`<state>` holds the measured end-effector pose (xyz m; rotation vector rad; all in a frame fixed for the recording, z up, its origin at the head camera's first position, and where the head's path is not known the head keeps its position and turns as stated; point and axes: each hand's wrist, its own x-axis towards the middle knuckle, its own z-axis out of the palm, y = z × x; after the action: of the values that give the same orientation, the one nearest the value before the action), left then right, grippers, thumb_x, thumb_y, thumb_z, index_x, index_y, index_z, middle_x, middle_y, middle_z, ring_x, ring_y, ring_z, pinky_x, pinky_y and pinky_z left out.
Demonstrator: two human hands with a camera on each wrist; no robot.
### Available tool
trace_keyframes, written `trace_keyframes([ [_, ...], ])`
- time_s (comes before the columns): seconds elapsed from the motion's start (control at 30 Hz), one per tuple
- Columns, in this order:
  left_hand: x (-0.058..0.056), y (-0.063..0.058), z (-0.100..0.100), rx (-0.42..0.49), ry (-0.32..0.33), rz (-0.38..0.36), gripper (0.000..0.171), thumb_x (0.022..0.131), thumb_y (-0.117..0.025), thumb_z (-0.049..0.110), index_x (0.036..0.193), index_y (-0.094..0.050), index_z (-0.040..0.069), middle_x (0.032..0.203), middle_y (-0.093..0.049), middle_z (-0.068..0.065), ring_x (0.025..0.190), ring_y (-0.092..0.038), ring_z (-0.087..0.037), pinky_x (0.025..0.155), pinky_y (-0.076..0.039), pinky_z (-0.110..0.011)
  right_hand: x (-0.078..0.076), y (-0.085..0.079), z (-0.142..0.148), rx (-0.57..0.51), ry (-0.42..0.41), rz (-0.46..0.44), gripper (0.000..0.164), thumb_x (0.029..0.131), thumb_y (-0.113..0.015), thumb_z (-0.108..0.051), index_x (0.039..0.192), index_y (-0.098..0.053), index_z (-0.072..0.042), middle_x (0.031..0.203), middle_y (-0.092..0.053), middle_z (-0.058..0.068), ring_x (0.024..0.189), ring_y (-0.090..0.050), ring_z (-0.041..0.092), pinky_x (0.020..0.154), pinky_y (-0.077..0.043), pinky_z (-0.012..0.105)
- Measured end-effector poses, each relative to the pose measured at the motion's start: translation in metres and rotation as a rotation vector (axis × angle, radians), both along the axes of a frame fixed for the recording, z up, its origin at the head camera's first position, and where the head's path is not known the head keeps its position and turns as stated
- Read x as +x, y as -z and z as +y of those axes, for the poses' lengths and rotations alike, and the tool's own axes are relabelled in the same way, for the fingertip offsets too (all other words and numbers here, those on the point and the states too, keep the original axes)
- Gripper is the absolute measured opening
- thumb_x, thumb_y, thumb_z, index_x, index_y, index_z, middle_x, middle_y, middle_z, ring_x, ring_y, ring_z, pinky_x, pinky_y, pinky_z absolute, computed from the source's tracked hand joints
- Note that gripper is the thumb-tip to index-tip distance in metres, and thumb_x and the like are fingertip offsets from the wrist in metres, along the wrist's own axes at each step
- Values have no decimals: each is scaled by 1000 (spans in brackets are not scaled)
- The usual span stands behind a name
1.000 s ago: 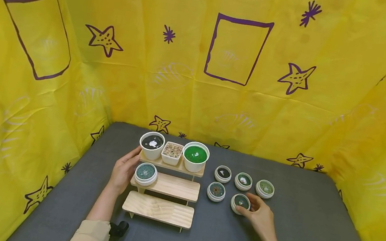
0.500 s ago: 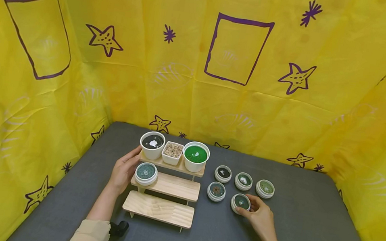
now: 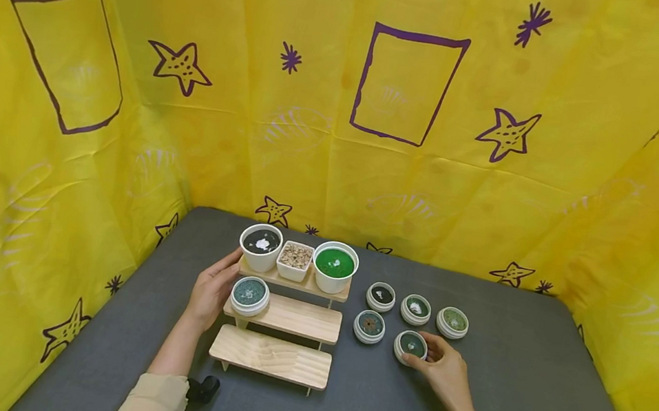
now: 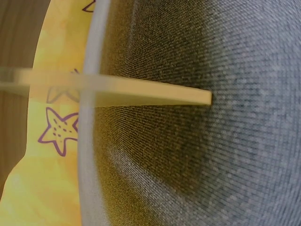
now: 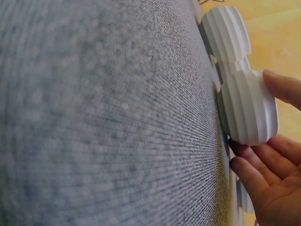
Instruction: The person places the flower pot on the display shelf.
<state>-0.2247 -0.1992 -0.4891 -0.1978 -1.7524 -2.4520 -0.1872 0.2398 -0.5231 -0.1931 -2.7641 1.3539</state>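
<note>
In the head view, my right hand (image 3: 446,374) holds a small white ribbed pot (image 3: 401,352) with dark green filling, on the grey table. The right wrist view shows the thumb on one side of this pot (image 5: 247,110) and fingers on the other. At the left, my left hand (image 3: 210,295) grips the top tier's end of a three-tier wooden stand (image 3: 272,358). Its fingers are partly hidden and do not appear in the left wrist view, where a wooden piece (image 4: 155,93) shows. A white pot with teal filling (image 3: 249,296) stands on the middle tier.
On the top tier are a tub with black filling (image 3: 261,246), a square cup of tan bits (image 3: 295,261) and a tub with green filling (image 3: 334,269). Several small pots, including a brown-centred one (image 3: 369,326), stand near my right hand. Yellow cloth (image 3: 310,161) encloses the table.
</note>
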Motion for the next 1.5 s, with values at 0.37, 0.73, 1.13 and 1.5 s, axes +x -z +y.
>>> trace_keyframes([
  [0.37, 0, 0, 0, 0, 0, -1, 37, 103, -44, 7, 121, -62, 34, 120, -65, 25, 111, -62, 6, 96, -49, -11, 0, 0, 0, -7, 3, -4, 59, 72, -88, -32, 123, -68, -9, 113, -74, 15, 101, -69, 19, 78, -51, 12],
  [0.73, 1, 0, 0, -5, -8, -21, 36, 103, -45, 8, 119, -62, 36, 118, -66, 25, 109, -62, 7, 95, -49, -11, 0, 1, 1, 7, 20, 3, 58, 71, -88, -32, 122, -69, -12, 110, -74, 13, 99, -69, 16, 77, -51, 11],
  [1.13, 1, 0, 1, -14, -16, -19, 36, 102, -46, 8, 125, -62, 31, 118, -67, 23, 108, -63, 5, 94, -50, -12, -1, -3, -1, 6, 30, 13, 60, 74, -86, -36, 125, -67, -10, 115, -73, 16, 102, -70, 22, 77, -51, 13],
  [1.5, 0, 0, 0, -21, -14, -32, 35, 102, -46, 9, 124, -61, 32, 119, -65, 25, 109, -62, 6, 95, -50, -12, -3, -10, -6, 3, 41, 42, 57, 72, -87, -36, 122, -70, -15, 111, -75, 11, 97, -69, 11, 78, -51, 11],
])
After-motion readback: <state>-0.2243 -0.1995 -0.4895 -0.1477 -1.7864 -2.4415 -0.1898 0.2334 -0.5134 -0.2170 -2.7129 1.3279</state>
